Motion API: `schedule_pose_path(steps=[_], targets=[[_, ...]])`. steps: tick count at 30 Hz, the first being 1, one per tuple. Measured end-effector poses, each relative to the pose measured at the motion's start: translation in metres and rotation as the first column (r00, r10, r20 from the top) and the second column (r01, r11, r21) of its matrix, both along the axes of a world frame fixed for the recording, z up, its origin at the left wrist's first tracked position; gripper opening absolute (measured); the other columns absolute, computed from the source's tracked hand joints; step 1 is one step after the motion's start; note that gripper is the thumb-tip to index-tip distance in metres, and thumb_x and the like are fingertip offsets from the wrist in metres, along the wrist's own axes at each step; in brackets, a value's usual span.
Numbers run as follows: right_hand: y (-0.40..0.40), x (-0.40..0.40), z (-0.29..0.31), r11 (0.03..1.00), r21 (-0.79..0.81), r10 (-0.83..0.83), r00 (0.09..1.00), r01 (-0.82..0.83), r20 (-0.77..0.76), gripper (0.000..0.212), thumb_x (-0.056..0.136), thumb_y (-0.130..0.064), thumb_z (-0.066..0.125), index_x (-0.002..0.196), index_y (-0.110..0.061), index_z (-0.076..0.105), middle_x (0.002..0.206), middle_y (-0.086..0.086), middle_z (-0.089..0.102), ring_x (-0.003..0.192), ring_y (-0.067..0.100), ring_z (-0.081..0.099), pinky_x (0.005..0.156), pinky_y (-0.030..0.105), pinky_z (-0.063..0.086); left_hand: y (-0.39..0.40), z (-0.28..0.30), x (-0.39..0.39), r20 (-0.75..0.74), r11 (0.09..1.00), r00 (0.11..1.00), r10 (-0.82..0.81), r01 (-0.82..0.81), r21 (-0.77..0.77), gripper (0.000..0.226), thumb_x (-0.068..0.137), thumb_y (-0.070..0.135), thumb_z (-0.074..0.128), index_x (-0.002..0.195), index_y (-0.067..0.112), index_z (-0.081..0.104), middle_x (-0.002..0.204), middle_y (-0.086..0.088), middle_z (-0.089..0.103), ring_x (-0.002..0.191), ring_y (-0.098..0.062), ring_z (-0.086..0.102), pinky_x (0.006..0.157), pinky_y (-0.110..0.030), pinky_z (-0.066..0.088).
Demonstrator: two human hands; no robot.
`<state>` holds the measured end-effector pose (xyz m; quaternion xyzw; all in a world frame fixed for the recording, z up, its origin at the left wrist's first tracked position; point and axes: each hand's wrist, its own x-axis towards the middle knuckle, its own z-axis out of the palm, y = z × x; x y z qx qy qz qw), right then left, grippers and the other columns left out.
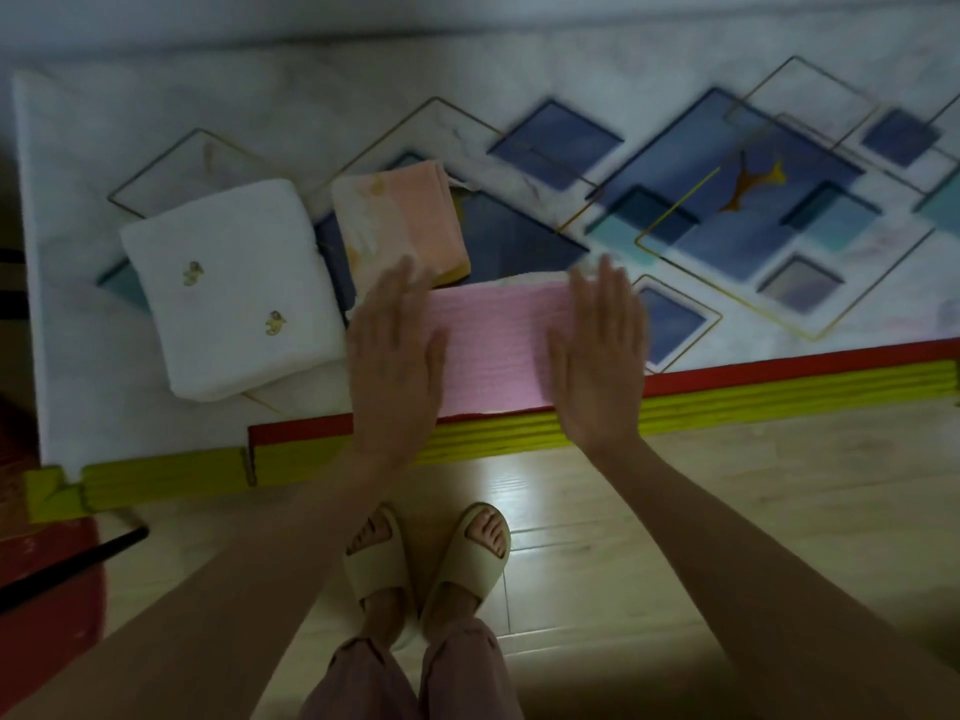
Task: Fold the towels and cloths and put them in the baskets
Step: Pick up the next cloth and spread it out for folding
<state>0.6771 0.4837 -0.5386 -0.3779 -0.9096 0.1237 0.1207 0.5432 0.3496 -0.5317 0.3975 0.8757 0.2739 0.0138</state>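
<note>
On the bench, left hand (396, 350) and right hand (597, 350) press flat, fingers straight, on the pink towel (493, 345).

Three folded towels near the front edge of the patterned surface (519, 85)

The pink towel (493, 345) lies flat as a folded rectangle at the front edge, its ends covered. Just behind its left end lies the peach towel (400, 220), folded, with a yellow edge showing. Left of both lies the white towel (228, 288), a thick folded square with two small embroidered figures, turned slightly askew.
</note>
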Motion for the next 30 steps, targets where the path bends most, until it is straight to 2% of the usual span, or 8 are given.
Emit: schedule_pose_path(steps=[2,5,10,15,18,21,24,30], targets=[[-0.001,0.001,-0.021,0.984,-0.041,0.175,0.981,-0.172,0.088,0.056,0.102,-0.041,0.028,0.149,-0.011,0.029,0.157,0.016,0.02,0.146,0.03,0.016,0.119,0.044,0.01,-0.003,-0.019,0.007,-0.048,0.96,0.974,-0.221,0.209,-0.185,0.052,0.103,0.036,0.02,0.147,0.009,0.029,0.153,-0.016,0.029,0.142,-0.029,0.022,0.118,-0.045,0.011],[0.014,-0.005,-0.044,0.971,-0.028,0.239,0.949,-0.238,0.206,0.06,0.101,-0.049,0.022,0.15,-0.016,0.027,0.158,0.013,0.019,0.146,0.03,0.014,0.119,0.05,0.008,-0.007,-0.043,-0.004,-0.033,0.893,0.967,-0.254,0.221,-0.392,0.061,0.101,0.046,0.016,0.151,0.012,0.022,0.158,-0.011,0.017,0.147,-0.027,0.009,0.119,-0.048,0.002],[0.039,-0.01,-0.054,0.948,0.01,0.307,0.924,-0.317,0.229,0.062,0.098,-0.057,0.024,0.151,-0.025,0.026,0.158,0.009,0.02,0.147,0.031,0.014,0.117,0.054,0.01,-0.005,-0.053,-0.01,-0.054,0.888,0.97,-0.237,0.194,-0.417,0.065,0.099,0.052,0.022,0.152,0.015,0.018,0.16,-0.007,0.011,0.147,-0.031,0.006,0.118,-0.052,0.004],[0.038,-0.013,-0.032,0.955,-0.164,0.289,0.902,-0.247,0.322,0.069,0.093,-0.062,0.014,0.152,-0.027,0.019,0.16,0.006,0.012,0.148,0.026,0.007,0.118,0.051,0.006,-0.003,-0.035,-0.016,0.063,0.793,0.958,-0.278,0.266,-0.548,0.072,0.095,0.059,0.016,0.154,0.018,0.009,0.161,-0.006,0.005,0.147,-0.032,0.003,0.118,-0.052,0.001],[0.028,0.004,0.014,0.956,-0.289,0.121,0.958,-0.042,0.261,0.068,0.095,-0.055,0.016,0.153,-0.019,0.017,0.16,0.011,0.012,0.147,0.027,0.013,0.118,0.044,0.01,0.009,0.009,-0.024,0.134,0.658,0.933,-0.334,0.333,-0.675,0.07,0.096,0.055,0.028,0.152,0.017,0.009,0.16,-0.01,0.003,0.146,-0.033,0.008,0.117,-0.053,0.006],[0.013,0.047,0.078,0.898,-0.412,-0.068,0.975,0.153,0.212,0.053,0.1,-0.038,0.039,0.145,-0.01,0.033,0.146,0.017,0.036,0.128,0.036,0.042,0.101,0.043,0.037,0.032,0.082,-0.014,0.18,0.616,0.895,-0.407,0.415,-0.67,0.055,0.098,0.042,0.038,0.145,0.015,0.029,0.153,-0.012,0.026,0.136,-0.03,0.033,0.113,-0.046,0.024],[0.007,0.1,0.154,0.805,-0.473,-0.257,0.93,0.357,0.264,0.037,0.097,-0.029,0.048,0.127,-0.007,0.049,0.127,0.017,0.053,0.114,0.035,0.053,0.089,0.042,0.044,0.053,0.168,0.012,0.259,0.538,0.826,-0.501,0.532,-0.654,0.044,0.101,0.037,0.037,0.134,0.011,0.045,0.132,-0.011,0.053,0.117,-0.028,0.052,0.095,-0.036,0.042],[0.003,0.243,0.32,0.629,-0.438,-0.61,0.757,0.642,0.233,0.033,0.097,-0.025,0.049,0.122,-0.006,0.057,0.121,0.016,0.062,0.111,0.033,0.057,0.086,0.034,0.043,0.108,0.32,0.141,0.384,0.269,0.555,-0.738,0.764,-0.587,0.035,0.098,0.04,0.039,0.112,0.012,0.057,0.118,-0.01,0.06,0.107,-0.029,0.057,0.083,-0.035,0.046]])
